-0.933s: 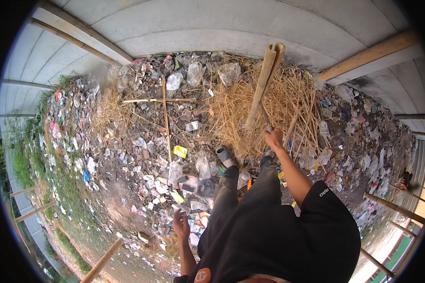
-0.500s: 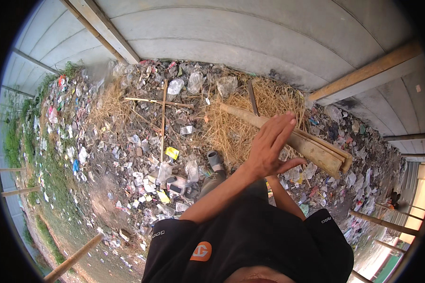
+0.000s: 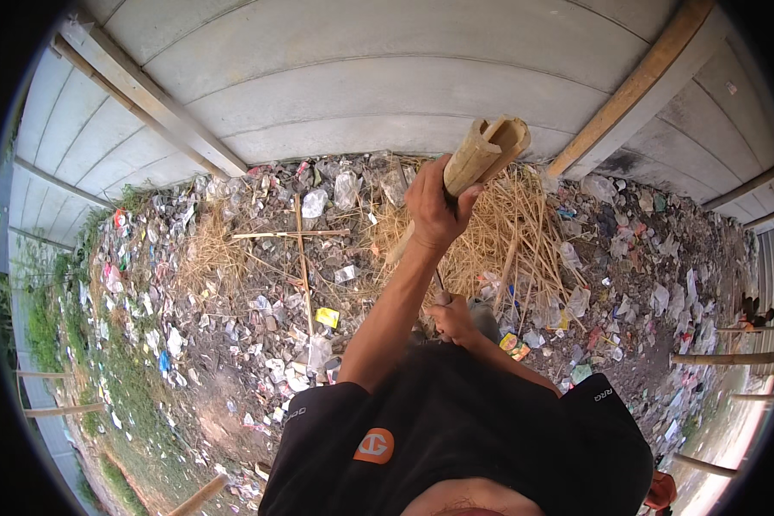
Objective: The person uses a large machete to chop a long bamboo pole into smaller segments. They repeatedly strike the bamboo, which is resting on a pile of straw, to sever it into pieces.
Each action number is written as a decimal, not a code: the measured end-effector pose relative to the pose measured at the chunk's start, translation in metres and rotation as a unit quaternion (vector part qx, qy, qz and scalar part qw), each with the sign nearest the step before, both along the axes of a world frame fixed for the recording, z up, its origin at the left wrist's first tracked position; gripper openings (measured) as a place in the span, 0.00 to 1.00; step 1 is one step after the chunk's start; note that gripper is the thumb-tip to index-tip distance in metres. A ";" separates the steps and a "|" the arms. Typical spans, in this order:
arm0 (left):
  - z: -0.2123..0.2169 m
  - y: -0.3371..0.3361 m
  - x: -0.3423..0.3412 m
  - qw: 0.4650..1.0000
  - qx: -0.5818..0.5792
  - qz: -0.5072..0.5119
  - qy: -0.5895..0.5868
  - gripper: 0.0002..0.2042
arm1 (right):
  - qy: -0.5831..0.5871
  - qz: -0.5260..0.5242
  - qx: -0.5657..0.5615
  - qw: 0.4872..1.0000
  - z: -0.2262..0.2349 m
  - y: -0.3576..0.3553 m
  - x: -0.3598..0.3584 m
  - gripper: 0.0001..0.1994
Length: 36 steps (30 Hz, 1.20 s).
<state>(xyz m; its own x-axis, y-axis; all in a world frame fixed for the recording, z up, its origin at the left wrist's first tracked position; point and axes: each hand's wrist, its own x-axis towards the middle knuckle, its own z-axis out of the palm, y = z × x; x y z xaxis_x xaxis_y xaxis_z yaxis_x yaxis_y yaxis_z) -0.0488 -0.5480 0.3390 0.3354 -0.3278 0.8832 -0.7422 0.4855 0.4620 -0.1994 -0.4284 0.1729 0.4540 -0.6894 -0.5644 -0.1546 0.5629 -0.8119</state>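
I hold a split bamboo pole [image 3: 483, 153] upright in front of me, its hollow top end close to the camera. My left hand [image 3: 433, 205] is raised and shut around the pole just below that end. My right hand [image 3: 452, 316] is lower, near my chest, closed on the pole's lower part, which my left forearm mostly hides. Behind the pole lies a heap of dry straw [image 3: 516, 232] on the littered ground.
Plastic scraps and wrappers cover the dirt, with thin sticks [image 3: 302, 249] lying crossed at the left. A grey concrete panel wall [image 3: 387, 86] with slanting wooden braces [image 3: 636, 86] closes the far side. Grass [image 3: 52, 318] grows at the left; bamboo rails [image 3: 731, 357] stand at the right.
My left hand came up from my side, reached open toward the pole and now grips its top. The pole swung from lying slanted to upright, and my right hand slid lower.
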 end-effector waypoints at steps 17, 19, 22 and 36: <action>0.026 -0.032 0.031 0.958 -0.044 0.024 0.283 0.31 | -0.091 0.075 0.084 0.989 0.033 -0.073 -0.042 0.09; 0.038 -0.040 0.024 0.970 -0.059 0.018 0.237 0.33 | 0.025 0.103 -0.206 0.973 0.031 -0.090 -0.054 0.08; 0.053 -0.045 0.010 0.981 -0.065 0.015 0.184 0.33 | 0.081 0.061 -0.328 0.939 0.040 -0.093 -0.059 0.10; 0.200 0.000 -0.018 0.971 -0.089 0.092 0.200 0.39 | -0.007 0.109 -0.226 0.968 -0.012 -0.126 -0.082 0.12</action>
<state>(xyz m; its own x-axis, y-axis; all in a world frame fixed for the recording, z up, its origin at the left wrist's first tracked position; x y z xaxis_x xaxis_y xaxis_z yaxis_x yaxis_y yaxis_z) -0.0671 -0.5477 0.5390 0.7012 -0.0838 0.7080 -0.6030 0.4603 0.6516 -0.2811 -0.5545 0.1610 0.6213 -0.7522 -0.2196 -0.2168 0.1044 -0.9706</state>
